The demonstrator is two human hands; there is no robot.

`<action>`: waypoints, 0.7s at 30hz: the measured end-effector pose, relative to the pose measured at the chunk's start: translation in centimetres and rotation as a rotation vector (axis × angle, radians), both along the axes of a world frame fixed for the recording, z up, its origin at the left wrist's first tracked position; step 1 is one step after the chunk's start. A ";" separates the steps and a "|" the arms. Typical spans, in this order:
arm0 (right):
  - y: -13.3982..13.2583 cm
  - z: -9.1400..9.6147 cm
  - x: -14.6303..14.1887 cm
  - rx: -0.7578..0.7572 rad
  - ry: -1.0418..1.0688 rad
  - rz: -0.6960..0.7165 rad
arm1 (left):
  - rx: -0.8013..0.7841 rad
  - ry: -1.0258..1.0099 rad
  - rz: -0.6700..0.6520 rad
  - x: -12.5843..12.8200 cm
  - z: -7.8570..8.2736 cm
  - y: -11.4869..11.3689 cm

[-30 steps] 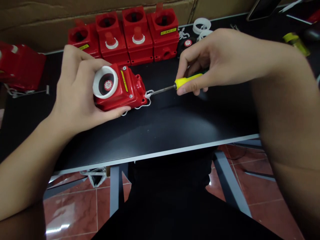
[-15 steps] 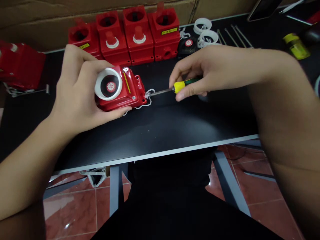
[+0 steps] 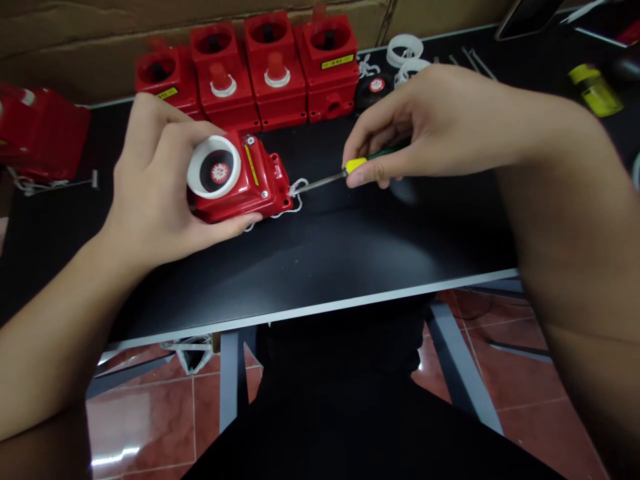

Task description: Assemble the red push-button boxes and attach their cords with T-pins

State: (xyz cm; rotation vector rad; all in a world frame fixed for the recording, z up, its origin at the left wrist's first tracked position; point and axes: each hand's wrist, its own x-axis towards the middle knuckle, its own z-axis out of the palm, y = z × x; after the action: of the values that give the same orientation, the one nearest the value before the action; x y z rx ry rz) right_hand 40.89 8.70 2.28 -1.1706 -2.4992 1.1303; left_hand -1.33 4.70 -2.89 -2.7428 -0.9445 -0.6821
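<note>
My left hand [image 3: 155, 180] is wrapped around a glossy red box [image 3: 250, 177] from its left side, thumb along the near edge. A white ring [image 3: 214, 167] with a black centre and red emblem sits on the box's top. In my right hand [image 3: 395, 137] is a screwdriver [image 3: 357, 165] with a yellow and green handle, pinched between thumb and fingers. Its shaft points left, and the tip meets a knotted white cord [image 3: 297, 189] at the box's right end. Whether the tip is inside the knot I cannot tell.
Several red boxes [image 3: 277, 100] stand in a row along the cardboard at the back. Another red unit [image 3: 45, 133] is at the left. White rings [image 3: 405, 50], metal rods [image 3: 480, 63] and a yellow object [image 3: 595, 90] lie at the right. The table's pale front edge [image 3: 320, 309] runs below.
My right hand has risen slightly, and the screwdriver's handle is tilted up a bit more. Its tip stays at the cord. The red box in my left hand has barely shifted.
</note>
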 end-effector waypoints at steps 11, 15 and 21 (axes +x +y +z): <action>0.1 -0.4 -0.6 -0.099 -0.077 0.015 | -0.140 -0.010 0.017 0.0 0.0 0.0; 0.0 -0.5 -0.9 0.050 -0.068 -0.036 | -0.067 0.077 0.018 -0.2 0.2 0.1; 0.0 -0.7 -0.4 0.153 -0.091 0.023 | -0.037 0.037 -0.009 0.2 0.4 -0.1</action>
State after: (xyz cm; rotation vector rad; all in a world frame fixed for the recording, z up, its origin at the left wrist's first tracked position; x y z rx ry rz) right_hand 40.52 8.66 1.60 -1.1789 -2.6193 0.8912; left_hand -1.10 4.57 -2.46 -2.7828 -0.9468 -0.6192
